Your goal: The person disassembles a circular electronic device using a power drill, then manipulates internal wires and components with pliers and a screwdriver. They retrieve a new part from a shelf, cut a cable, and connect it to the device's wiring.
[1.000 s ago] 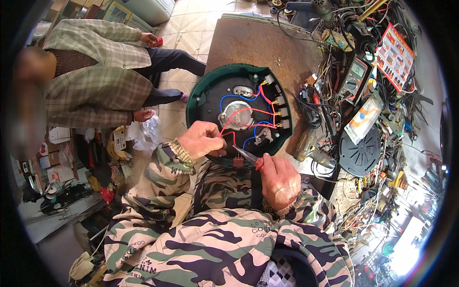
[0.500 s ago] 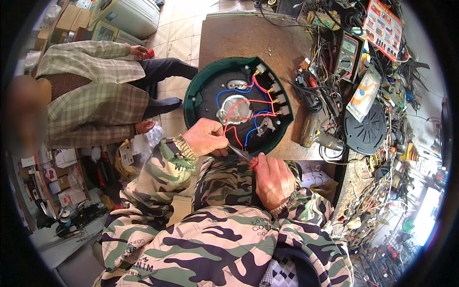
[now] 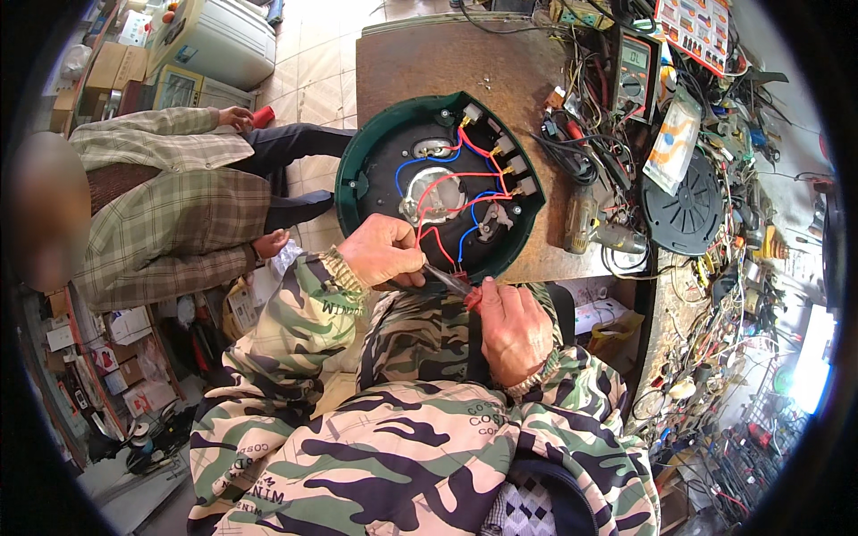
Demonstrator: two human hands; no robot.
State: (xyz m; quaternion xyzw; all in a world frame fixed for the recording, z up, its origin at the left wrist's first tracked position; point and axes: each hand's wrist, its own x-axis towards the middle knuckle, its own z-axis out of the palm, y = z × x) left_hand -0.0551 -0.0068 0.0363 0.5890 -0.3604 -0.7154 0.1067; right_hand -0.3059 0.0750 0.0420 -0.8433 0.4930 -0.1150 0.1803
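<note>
A round dark green appliance housing (image 3: 351, 156) lies open at the edge of the wooden bench, with red and blue wires (image 3: 474, 174) and white-bodied terminals inside. Over its near rim, my left hand (image 3: 382, 253) pinches a red wire (image 3: 418, 234) between thumb and fingers. My right hand (image 3: 514, 330) is closed around the red handle of what look like long-nose pliers (image 3: 450, 281). Their tapered metal nose reaches the fingertips of my left hand. Those fingertips hide the wire's end and whatever the tip touches.
On the right, a multimeter (image 3: 633, 79), a power drill (image 3: 594, 228), a black slotted disc (image 3: 686, 210) and tangled cables crowd the wooden bench (image 3: 420, 67). To the left sits another person (image 3: 179, 196) in a checked jacket, one hand near a red object.
The view has shifted slightly, so the housing sits a little further left. My left hand still pinches the red wire, and the pliers' nose stays at its fingertips.
</note>
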